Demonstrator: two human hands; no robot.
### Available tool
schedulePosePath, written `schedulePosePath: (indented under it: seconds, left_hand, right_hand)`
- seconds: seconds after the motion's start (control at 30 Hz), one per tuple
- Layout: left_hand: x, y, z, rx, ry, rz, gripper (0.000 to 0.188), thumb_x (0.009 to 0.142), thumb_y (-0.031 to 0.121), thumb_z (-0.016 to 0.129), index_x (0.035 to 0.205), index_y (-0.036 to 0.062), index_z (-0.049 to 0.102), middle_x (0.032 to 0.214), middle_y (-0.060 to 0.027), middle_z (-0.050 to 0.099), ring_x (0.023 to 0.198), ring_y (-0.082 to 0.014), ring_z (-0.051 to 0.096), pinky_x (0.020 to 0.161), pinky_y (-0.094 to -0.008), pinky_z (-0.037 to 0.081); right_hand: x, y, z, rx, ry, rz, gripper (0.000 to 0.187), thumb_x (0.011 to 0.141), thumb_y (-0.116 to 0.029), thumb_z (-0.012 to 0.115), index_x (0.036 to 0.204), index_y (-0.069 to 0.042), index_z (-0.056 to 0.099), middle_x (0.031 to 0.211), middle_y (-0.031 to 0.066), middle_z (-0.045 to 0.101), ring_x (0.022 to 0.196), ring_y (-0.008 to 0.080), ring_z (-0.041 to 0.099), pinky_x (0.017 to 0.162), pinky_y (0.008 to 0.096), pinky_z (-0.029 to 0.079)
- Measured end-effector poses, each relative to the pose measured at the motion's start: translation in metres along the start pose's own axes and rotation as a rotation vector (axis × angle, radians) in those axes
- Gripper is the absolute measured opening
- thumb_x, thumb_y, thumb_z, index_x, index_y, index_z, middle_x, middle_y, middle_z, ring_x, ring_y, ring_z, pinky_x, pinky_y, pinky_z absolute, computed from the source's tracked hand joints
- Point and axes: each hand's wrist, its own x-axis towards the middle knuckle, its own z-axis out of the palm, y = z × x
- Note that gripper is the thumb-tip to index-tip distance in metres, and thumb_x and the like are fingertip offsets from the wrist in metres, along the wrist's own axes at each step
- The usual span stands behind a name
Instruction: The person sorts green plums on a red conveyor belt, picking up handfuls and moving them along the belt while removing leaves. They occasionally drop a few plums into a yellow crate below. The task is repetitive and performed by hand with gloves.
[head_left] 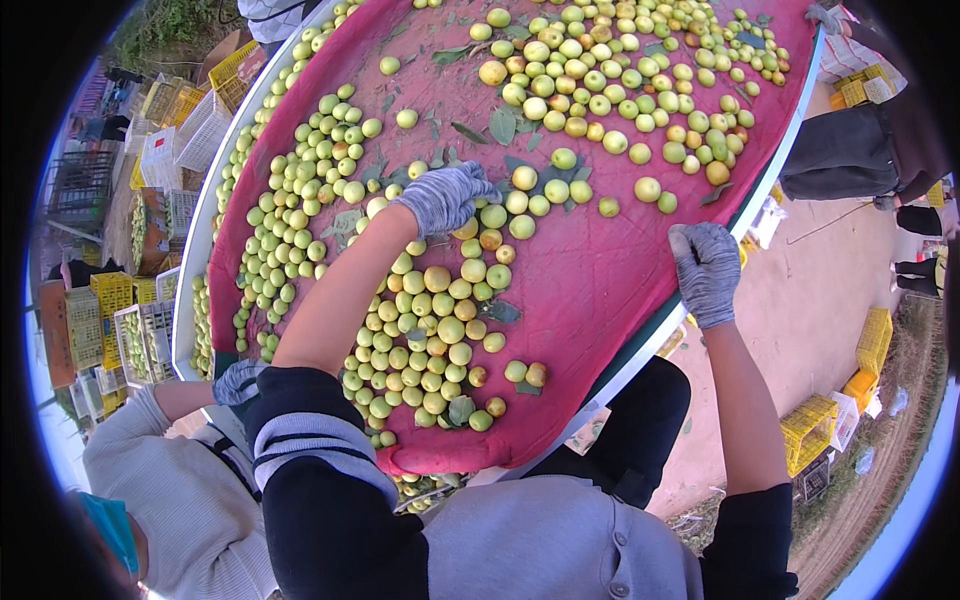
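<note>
My left hand [447, 200], in a grey knitted glove, reaches over the red cloth [570, 310] among small round green fruit [420, 345]. Its fingers are curled and pressed together, pointing right; what is under them is hidden, and a green fruit [493, 216] shows right beside the fingertips. At the right edge, my right hand [704, 270], gloved the same way, is closed in a fist on the cloth-covered rim. Some fruit are yellowish or browned, and loose green leaves [503, 125] lie between them. A large heap of fruit [600, 75] spreads across the far end.
A co-worker in a light sweater [180, 500] stands at my left, a gloved hand [238, 382] on the table's edge. Other people stand at the far right and far left. Yellow crates [810, 430] sit on the ground right; stacked crates [110, 300] stand left. White rim [222, 160] borders the table.
</note>
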Motion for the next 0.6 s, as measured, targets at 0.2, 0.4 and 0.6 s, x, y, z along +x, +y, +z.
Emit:
schedulePosePath:
  seconds: [0.2,0.4,0.6]
  left_hand:
    - [-0.133,0.062,0.051,0.002,-0.224,-0.138,0.04,0.088,0.011,0.053,0.125,0.0238,0.062,0.129,-0.0122,0.052,0.099,-0.0307,0.064,0.082,-0.0393,0.054]
    - [-0.235,0.09,0.074,0.038,-0.501,-0.264,0.039,0.084,0.014,0.054,0.122,0.019,0.064,0.12,-0.0103,0.058,0.103,-0.0286,0.061,0.086,-0.0396,0.053]
    - [-0.164,0.181,0.096,-0.115,0.054,-0.076,0.05,0.083,0.01,0.056,0.131,0.0242,0.056,0.135,-0.0122,0.049,0.105,-0.0316,0.061,0.083,-0.0408,0.054]
  right_hand:
    - [-0.003,0.005,0.004,-0.009,-0.024,0.025,0.019,0.085,-0.024,0.068,0.085,-0.005,0.071,0.081,0.0131,0.066,0.08,0.0309,0.062,0.076,0.0398,0.049]
    - [-0.002,0.011,0.004,-0.051,-0.06,0.059,0.025,0.088,-0.029,0.066,0.092,-0.005,0.071,0.088,0.0135,0.068,0.085,0.0304,0.064,0.08,0.0388,0.05]
    - [-0.004,0.018,0.011,-0.075,-0.044,0.066,0.028,0.088,-0.033,0.065,0.094,-0.007,0.071,0.091,0.0122,0.069,0.088,0.03,0.065,0.081,0.0387,0.05]
